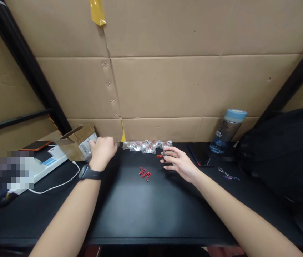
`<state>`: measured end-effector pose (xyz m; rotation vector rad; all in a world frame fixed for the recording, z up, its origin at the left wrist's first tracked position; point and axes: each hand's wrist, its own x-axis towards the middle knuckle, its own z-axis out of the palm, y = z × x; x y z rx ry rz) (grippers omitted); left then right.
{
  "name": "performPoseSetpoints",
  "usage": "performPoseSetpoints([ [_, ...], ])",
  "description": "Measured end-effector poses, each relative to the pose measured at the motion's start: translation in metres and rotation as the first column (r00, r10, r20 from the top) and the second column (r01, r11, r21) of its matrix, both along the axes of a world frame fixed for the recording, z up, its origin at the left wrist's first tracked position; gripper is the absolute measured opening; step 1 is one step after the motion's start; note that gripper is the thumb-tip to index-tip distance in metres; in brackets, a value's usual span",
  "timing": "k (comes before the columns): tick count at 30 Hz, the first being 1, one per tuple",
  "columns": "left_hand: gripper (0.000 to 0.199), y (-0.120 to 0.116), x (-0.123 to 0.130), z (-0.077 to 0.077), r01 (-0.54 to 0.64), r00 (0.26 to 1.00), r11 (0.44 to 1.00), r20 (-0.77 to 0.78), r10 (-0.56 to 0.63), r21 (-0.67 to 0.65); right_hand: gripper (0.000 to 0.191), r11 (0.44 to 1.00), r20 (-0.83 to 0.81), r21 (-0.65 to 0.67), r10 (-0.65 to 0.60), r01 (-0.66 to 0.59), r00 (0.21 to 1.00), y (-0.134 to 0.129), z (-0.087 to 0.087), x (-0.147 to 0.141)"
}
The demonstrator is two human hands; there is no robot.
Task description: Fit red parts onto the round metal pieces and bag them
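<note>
My left hand (pixel 105 148), with a dark watch on the wrist, is closed beside the cardboard box (pixel 80 137). Clear plastic shows around its fingers and looks like a small bag, though the grip is mostly hidden. Between the fingertips of my right hand (pixel 176 162) is a small round metallic pendant (pixel 164 154) with a red cord loop (pixel 159 156) sticking out to the left. Just behind that hand, several small clear packets (pixel 149 146) with red and silvery pieces lie in a row. Loose red cords (pixel 144 173) lie on the black tabletop (pixel 135 207) between my hands.
To the right are a dark phone (pixel 201 157), a water bottle (pixel 226 132) with a blue lid, a small charm (pixel 230 177) and a black bag (pixel 285 157). At the left lie a white power strip (pixel 44 169) and a white cable (pixel 57 190). Cardboard walls stand behind.
</note>
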<state>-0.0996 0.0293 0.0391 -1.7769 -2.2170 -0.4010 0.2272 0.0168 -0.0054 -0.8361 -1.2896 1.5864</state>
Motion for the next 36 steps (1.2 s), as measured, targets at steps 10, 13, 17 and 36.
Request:
performPoseSetpoints([
  [10, 0.014, -0.045, 0.134, -0.044, 0.723, 0.684, 0.689, 0.083, -0.725, 0.055, 0.027, 0.793, 0.454, 0.609, -0.376, 0.027, 0.808, 0.023, 0.01, 0.033],
  [13, 0.019, -0.047, 0.133, -0.047, 0.796, 0.597, 0.605, 0.137, -0.79, 0.02, 0.023, 0.674, 0.552, 0.728, -0.466, -0.126, 0.691, 0.022, 0.017, 0.039],
  [17, 0.029, -0.04, 0.117, -0.041, 0.875, 0.481, 0.48, 0.219, -0.849, -0.06, 0.024, 0.648, 0.615, 0.725, -0.456, -0.234, 0.643, 0.015, 0.025, 0.039],
  [36, 0.037, -0.052, 0.128, -0.054, 0.893, 0.45, 0.436, 0.187, -0.873, -0.113, 0.014, 0.684, 0.847, 0.529, -0.393, -0.503, 0.358, -0.002, 0.02, 0.04],
])
